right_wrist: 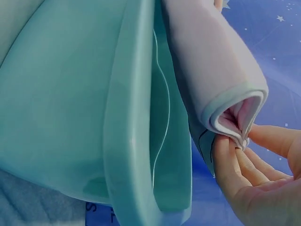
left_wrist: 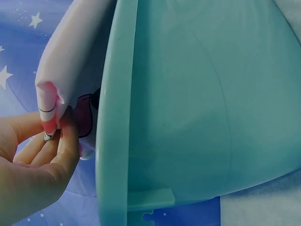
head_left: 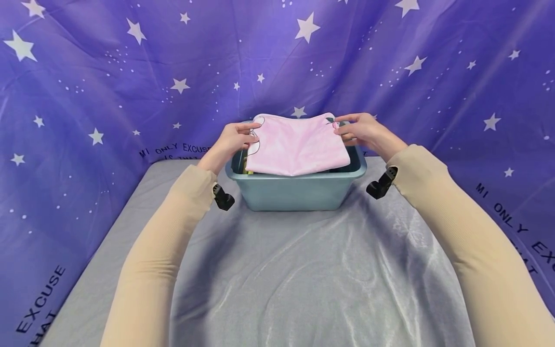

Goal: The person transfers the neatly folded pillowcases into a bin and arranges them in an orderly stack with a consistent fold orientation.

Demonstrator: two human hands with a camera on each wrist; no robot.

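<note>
A folded pink cloth [head_left: 299,144] with a printed pattern at its sides is held over a blue-green plastic bin [head_left: 292,193]. My left hand [head_left: 231,140] pinches the cloth's left edge, and my right hand [head_left: 364,131] pinches the right edge. In the left wrist view, thumb and fingers of the left hand [left_wrist: 42,169] close on the white and pink layers beside the bin's rim [left_wrist: 117,94]. Stacked folded layers of the cloth [right_wrist: 216,56] show in the right wrist view, gripped at the corner by the right hand [right_wrist: 258,183]. Much of the bin's inside is hidden beneath the cloth.
Something yellow [head_left: 246,166] shows inside the bin at its left end. A grey cloth [head_left: 303,279] covers the table. Behind and at the sides hangs a purple curtain [head_left: 217,62] with white stars. Small black cameras [head_left: 223,197] sit at both wrists.
</note>
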